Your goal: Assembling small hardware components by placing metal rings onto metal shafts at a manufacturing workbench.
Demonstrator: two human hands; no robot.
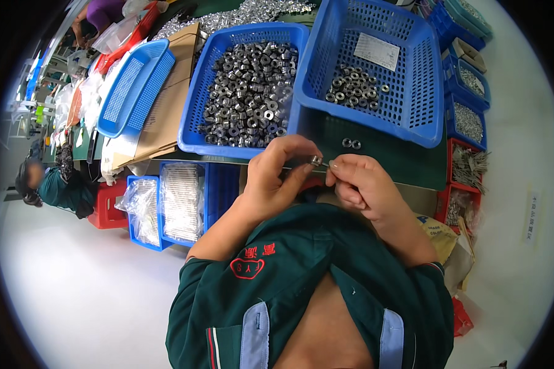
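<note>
My left hand (272, 178) pinches a small shiny metal ring (316, 160) between thumb and forefinger. Close beside it, my right hand (364, 183) is closed with its fingertips on a thin metal tool (327, 165), whose tip points at the ring. Whether the tip enters the ring's hole I cannot tell. Just beyond my right hand, two loose metal rings (351, 143) lie on the green tabletop (406, 161). A blue basket (218, 149) heaped with similar metal rings (249, 92) stands beyond my left hand. The blue basket on the right (406, 80) holds a smaller group.
An elongated blue basket (135, 92) rests on cardboard (172, 92) at the left. Blue crates (181, 203) with packed parts stand below the table. Red bins (466, 163) and blue bins line the right side. A person (71, 184) sits at the far left.
</note>
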